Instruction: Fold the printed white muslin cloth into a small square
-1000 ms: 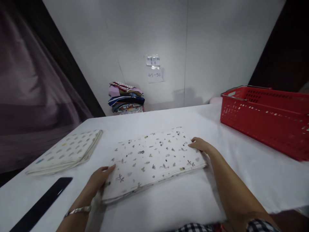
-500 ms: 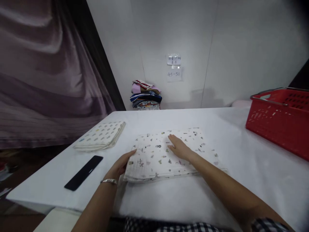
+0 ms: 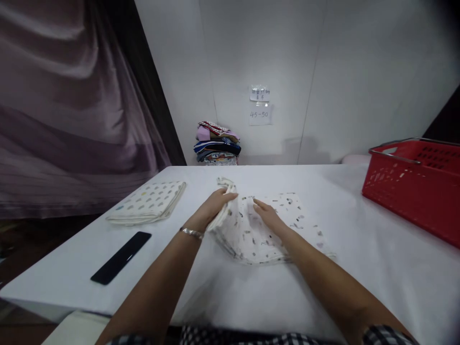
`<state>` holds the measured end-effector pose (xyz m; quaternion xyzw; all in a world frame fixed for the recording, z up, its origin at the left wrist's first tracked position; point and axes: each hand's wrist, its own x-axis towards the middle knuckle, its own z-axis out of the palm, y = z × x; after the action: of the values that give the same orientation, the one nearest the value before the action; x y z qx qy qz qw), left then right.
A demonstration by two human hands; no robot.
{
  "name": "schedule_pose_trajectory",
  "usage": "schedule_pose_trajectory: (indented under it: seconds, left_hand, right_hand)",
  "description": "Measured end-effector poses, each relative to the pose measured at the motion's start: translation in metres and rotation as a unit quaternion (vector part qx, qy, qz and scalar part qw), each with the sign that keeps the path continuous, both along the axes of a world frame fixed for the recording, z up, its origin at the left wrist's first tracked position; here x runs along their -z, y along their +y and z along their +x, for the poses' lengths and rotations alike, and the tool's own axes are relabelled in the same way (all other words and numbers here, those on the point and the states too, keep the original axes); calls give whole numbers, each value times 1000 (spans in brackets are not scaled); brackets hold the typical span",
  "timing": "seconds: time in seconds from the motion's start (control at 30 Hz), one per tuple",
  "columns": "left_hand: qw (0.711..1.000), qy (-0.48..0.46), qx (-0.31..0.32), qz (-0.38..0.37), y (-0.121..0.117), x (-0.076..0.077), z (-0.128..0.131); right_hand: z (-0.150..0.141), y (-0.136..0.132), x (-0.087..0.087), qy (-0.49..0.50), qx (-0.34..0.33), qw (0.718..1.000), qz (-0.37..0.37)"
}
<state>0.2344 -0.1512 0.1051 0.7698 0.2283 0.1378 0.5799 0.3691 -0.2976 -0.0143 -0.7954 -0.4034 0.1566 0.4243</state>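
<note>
A white cloth with small printed motifs (image 3: pixel 283 225) lies folded on the white table (image 3: pixel 359 268) in front of me. My left hand (image 3: pixel 212 208) grips the cloth's left edge and holds it lifted off the table, folded over toward the right. My right hand (image 3: pixel 268 218) lies flat with fingers stretched out on the middle of the cloth, pressing it down.
A second folded patterned cloth (image 3: pixel 149 201) lies at the table's left. A black flat ruler-like bar (image 3: pixel 120 257) rests near the left front edge. A red plastic basket (image 3: pixel 417 184) stands at the right. A stack of folded clothes (image 3: pixel 216 143) sits against the wall under paper labels.
My left hand has taken hold of the cloth's left edge and raised it over toward the right. My right hand moved from the cloth's right edge to its middle.
</note>
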Motion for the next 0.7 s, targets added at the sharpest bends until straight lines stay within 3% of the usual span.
schedule_pose_trajectory:
  seconds: [0.03, 0.1, 0.17, 0.3, 0.43, 0.5, 0.6, 0.7]
  left_hand:
    - [1000, 0, 11, 24, -12, -4, 16]
    - [998, 1, 40, 42, -38, -6, 49]
    - [995, 33, 87, 18, -69, 1, 82]
    - [987, 102, 125, -2, -132, 36, 127]
    - [981, 125, 141, -35, -175, 73, 137]
    - [980, 123, 148, -50, -182, 82, 132]
    - [981, 90, 164, -46, -170, 82, 113]
    - [982, 24, 173, 67, -141, 76, 82]
  right_hand:
    - [1, -6, -8, 74, 11, 995, 58]
    - [5, -22, -20, 231, 27, 956, 177]
    - [13, -43, -27, 315, 47, 921, 226]
    - [35, -90, -17, 296, 118, 937, 146]
    - [49, -121, 3, 269, 139, 952, 52]
    - [51, -127, 10, 284, 131, 949, 30]
    - [51, -127, 13, 332, 104, 937, 40]
    - [51, -127, 7, 396, 58, 913, 76]
